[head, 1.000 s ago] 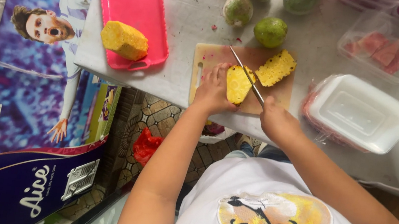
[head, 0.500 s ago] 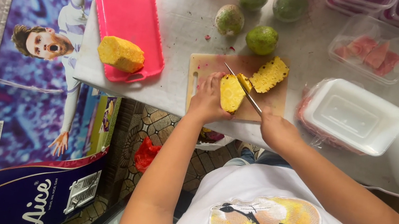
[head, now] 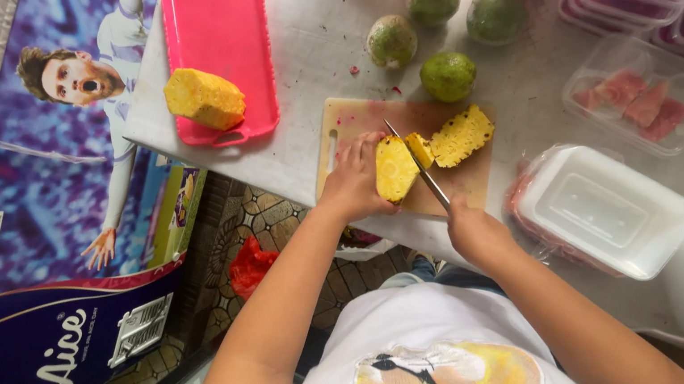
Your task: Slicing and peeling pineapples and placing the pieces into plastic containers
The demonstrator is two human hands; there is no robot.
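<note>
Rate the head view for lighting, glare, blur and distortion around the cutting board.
Head view: soft, even daylight with faint shadows; the white table looks bright but not blown out, with mild glare on the clear tubs. The left hand, pineapple piece and knife are sharp enough; the right hand is slightly soft. Wide-angle distortion bends the table edges, and the shirt in the foreground looms large.

The left hand (head: 354,183) steadies a pineapple piece (head: 394,169) on the cutting board (head: 344,120); the right hand (head: 472,231) holds a knife (head: 415,163) slicing it.
</note>
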